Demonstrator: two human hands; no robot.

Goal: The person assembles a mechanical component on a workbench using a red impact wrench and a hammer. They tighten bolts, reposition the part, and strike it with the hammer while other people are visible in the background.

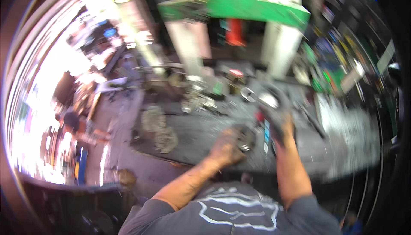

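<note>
Gripping one round metal part (pixel 245 137) and one dark tool (pixel 274 121), two hands.

1. The bench (pixel 201 132) is showing a dull, rough grey top, grimy and matt.
2. The round part (pixel 246 138) under the left hand (pixel 224 149) is looking like bare metal, faintly shiny.
3. The press frame (pixel 257 5) is wearing green paint, blurred.

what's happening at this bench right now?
A person leans over a cluttered metal workbench. The left hand grips a round metal part on the bench top; the right hand holds a dark tool just beside it. Motion blur hides finer detail. A green machine stands behind.
</note>
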